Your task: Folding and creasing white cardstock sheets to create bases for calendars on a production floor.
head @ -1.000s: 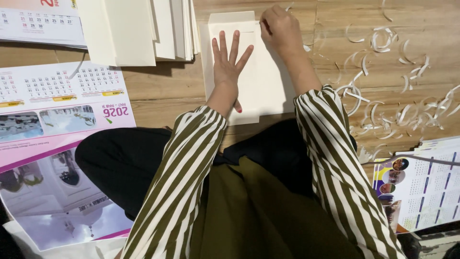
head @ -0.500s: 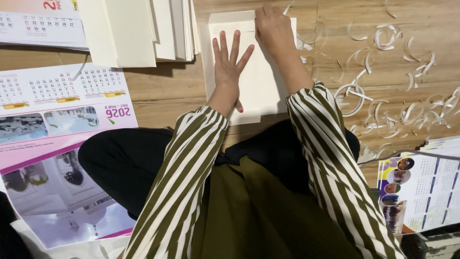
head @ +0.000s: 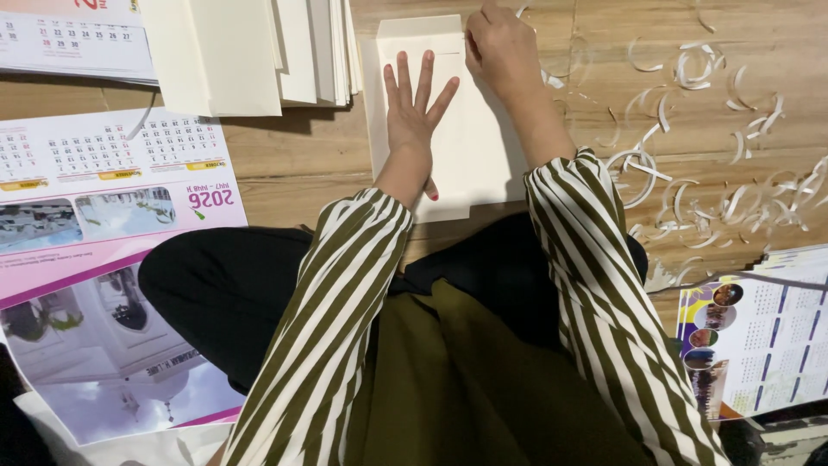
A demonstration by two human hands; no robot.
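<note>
A cream paper envelope (head: 483, 147) lies flat on the wooden floor (head: 302, 164) in front of me. My left hand (head: 412, 108) rests palm down on it, fingers spread apart. My right hand (head: 500, 47) is at the envelope's top right edge, fingers curled down onto the paper near the flap. Whether it pinches something small there I cannot tell. Both arms wear olive and white striped sleeves.
A stack of cream sheets (head: 259, 43) lies at the upper left. Printed calendar sheets (head: 103, 216) cover the floor on the left, another calendar sheet (head: 759, 336) at the lower right. Several curled white paper strips (head: 707, 181) are scattered at the right.
My right hand has slid slightly left along the envelope's top edge. The left hand stays flat in place.
</note>
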